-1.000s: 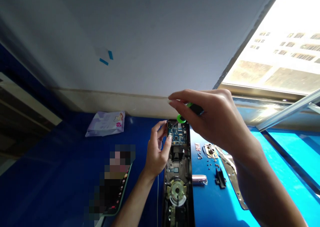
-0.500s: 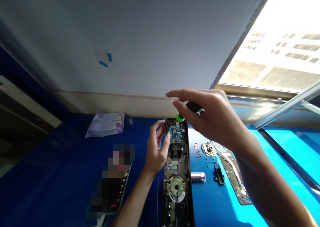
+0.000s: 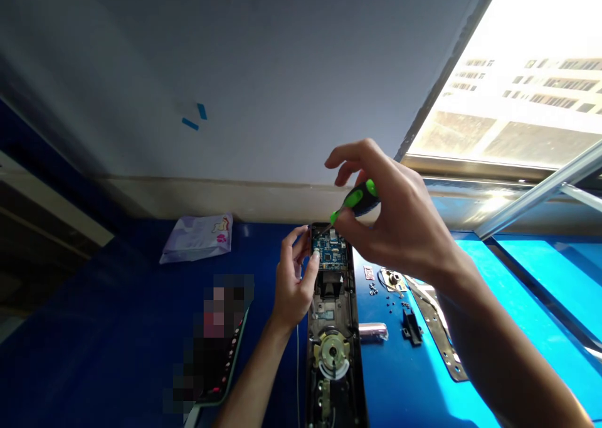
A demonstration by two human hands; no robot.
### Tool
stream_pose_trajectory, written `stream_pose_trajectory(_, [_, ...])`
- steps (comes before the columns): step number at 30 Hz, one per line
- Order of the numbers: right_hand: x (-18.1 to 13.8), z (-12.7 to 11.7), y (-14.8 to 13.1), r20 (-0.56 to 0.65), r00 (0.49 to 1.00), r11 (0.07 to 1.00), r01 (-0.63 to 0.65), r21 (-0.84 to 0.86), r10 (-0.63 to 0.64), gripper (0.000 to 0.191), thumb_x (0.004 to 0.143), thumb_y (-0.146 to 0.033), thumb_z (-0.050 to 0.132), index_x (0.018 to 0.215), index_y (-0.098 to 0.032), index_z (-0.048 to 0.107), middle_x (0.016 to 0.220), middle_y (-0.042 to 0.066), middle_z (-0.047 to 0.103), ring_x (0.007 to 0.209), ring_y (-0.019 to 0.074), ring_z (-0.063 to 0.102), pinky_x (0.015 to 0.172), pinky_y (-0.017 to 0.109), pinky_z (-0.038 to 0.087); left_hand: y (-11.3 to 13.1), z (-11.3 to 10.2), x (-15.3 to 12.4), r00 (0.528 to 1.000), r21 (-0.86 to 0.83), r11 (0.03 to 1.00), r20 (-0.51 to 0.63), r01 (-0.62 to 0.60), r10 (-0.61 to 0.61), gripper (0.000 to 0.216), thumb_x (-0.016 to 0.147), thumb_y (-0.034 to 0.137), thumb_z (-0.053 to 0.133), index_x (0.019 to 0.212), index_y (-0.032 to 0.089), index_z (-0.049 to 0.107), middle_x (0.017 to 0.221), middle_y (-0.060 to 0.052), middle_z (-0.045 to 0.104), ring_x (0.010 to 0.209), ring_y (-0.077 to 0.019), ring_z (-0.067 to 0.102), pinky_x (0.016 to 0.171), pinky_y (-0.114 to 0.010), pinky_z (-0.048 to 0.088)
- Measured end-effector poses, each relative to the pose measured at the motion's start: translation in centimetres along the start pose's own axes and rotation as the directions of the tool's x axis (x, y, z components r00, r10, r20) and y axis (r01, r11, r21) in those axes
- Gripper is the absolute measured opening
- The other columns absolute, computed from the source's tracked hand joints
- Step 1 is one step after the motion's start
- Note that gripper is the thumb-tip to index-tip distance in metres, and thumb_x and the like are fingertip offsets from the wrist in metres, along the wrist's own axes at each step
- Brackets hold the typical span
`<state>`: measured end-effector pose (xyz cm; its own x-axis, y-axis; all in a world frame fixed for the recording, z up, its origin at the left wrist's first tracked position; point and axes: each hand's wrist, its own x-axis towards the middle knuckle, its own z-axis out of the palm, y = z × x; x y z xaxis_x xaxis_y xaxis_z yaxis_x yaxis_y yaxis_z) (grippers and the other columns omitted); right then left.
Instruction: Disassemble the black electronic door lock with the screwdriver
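Observation:
An opened door-lock body [image 3: 335, 327] lies lengthwise on the blue table, its blue circuit board [image 3: 330, 253] at the far end. My right hand [image 3: 395, 218] is closed round a green and black screwdriver [image 3: 353, 202], whose tip points down at the board's top left corner. My left hand [image 3: 294, 283] is pinched at the board's left edge, thumb and fingers together; what they hold is too small to name. A round brass part [image 3: 332, 353] sits lower in the lock body.
Right of the lock lie several small screws [image 3: 390, 302], a small round part [image 3: 391, 280], a black clip [image 3: 410, 327], a pinkish cylinder [image 3: 374, 332] and a metal plate [image 3: 437, 334]. A tissue packet [image 3: 197, 235] rests by the wall. A phone [image 3: 216, 365] lies left.
My right hand has tilted the screwdriver, so more of its green handle shows and its tip now reaches the board's corner. My left hand stays pinched at the board's edge.

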<state>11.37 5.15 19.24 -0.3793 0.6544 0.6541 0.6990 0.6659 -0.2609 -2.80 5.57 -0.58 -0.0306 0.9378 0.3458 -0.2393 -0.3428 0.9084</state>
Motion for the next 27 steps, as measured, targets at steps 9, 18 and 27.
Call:
stream_pose_trajectory(9, [-0.08, 0.09, -0.09, -0.036, 0.998, 0.999, -0.044, -0.029, 0.043, 0.031, 0.089, -0.013, 0.064, 0.120, -0.018, 0.065, 0.087, 0.000, 0.071, 0.063, 0.0106, 0.059, 0.067, 0.030, 0.049, 0.13, 0.09, 0.05, 1.000, -0.006, 1.000, 0.001, -0.006, 0.006, 0.050, 0.102, 0.035, 0.066, 0.147, 0.026, 0.047, 0.151, -0.014, 0.063, 0.140, -0.0291, 0.061, 0.119, -0.050, 0.047])
stream_pose_trajectory(18, [-0.28, -0.17, -0.13, 0.002, 1.000, 0.998, -0.017, -0.067, 0.017, 0.015, 0.100, -0.030, 0.066, 0.109, -0.020, 0.071, 0.079, -0.001, 0.071, 0.061, 0.0106, 0.059, 0.061, 0.029, 0.046, 0.14, 0.11, -0.02, 1.000, -0.028, 1.000, 0.004, 0.003, -0.003, 0.050, 0.102, 0.034, 0.067, 0.147, 0.026, 0.047, 0.151, -0.014, 0.063, 0.140, -0.0293, 0.061, 0.122, -0.051, 0.045])
stream_pose_trajectory(27, [-0.42, -0.57, 0.01, 0.045, 0.999, 0.999, 0.025, -0.044, -0.023, 0.020, 0.099, -0.028, 0.065, 0.114, -0.017, 0.073, 0.086, 0.002, 0.074, 0.063, 0.0107, 0.060, 0.058, 0.028, 0.045, 0.30, 0.08, -0.16, 1.000, -0.039, 0.999, 0.001, 0.021, -0.021, 0.048, 0.102, 0.034, 0.066, 0.146, 0.027, 0.047, 0.151, -0.013, 0.063, 0.142, -0.0288, 0.060, 0.121, -0.048, 0.045])
